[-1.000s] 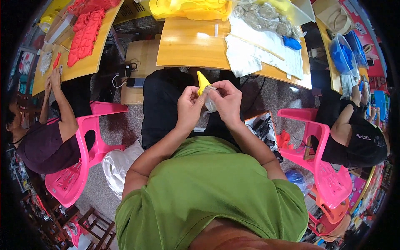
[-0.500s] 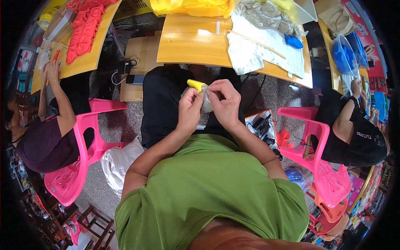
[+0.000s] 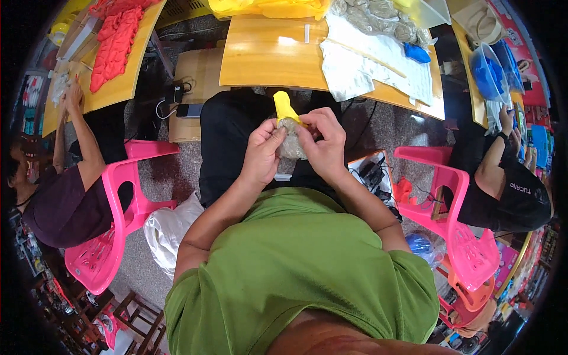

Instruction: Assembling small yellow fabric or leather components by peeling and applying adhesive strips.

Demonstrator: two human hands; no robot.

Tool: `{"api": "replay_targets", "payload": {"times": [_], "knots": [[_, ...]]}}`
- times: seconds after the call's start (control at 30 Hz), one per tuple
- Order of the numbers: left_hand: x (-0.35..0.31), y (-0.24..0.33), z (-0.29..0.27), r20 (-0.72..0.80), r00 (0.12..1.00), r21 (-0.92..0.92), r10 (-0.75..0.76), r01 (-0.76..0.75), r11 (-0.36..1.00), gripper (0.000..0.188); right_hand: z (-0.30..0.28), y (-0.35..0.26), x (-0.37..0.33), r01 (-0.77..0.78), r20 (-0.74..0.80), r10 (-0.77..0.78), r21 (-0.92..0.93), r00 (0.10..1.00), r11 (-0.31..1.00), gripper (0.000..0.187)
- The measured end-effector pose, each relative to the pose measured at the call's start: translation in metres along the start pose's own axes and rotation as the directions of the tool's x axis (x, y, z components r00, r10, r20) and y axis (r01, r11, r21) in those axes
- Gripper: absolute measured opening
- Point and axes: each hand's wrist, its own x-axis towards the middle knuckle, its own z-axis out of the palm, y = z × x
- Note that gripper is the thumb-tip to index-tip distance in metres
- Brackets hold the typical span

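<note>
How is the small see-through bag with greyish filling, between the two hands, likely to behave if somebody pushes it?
The bag is probably soft and floppy, because it looks thin and wrinkled. It would likely dent or sag rather than roll, as its shape is lumpy. Being so thin-looking, it may tear if pulled hard.

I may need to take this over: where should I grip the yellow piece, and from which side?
Probably by its outer end: pinch the yellow piece from the far side, toward the table. That end sticks out free, while the left hand and right hand crowd its near end, at the greyish bag.
</note>
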Motion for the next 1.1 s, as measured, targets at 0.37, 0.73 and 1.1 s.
{"api": "replay_targets", "payload": {"times": [0.37,0.73,1.1], "knots": [[0.002,-0.002,0.001,-0.134,0.986,0.294,0.101,-0.058,0.954,0.009,-0.008,0.014,0.003,-0.195,0.219,0.156,0.168,0.963,0.966,0.008],[0.009,-0.013,-0.013,-0.092,0.915,0.815,0.393,-0.158,0.558,0.022,-0.007,0.013,0.003,0.044,0.309,-0.09,0.153,0.947,0.987,0.007],[0.01,-0.014,-0.015,-0.092,0.938,0.817,0.335,-0.121,0.564,0.03,0.009,0.015,-0.013,0.27,0.016,-0.273,-0.219,0.962,0.938,0.014]]}}
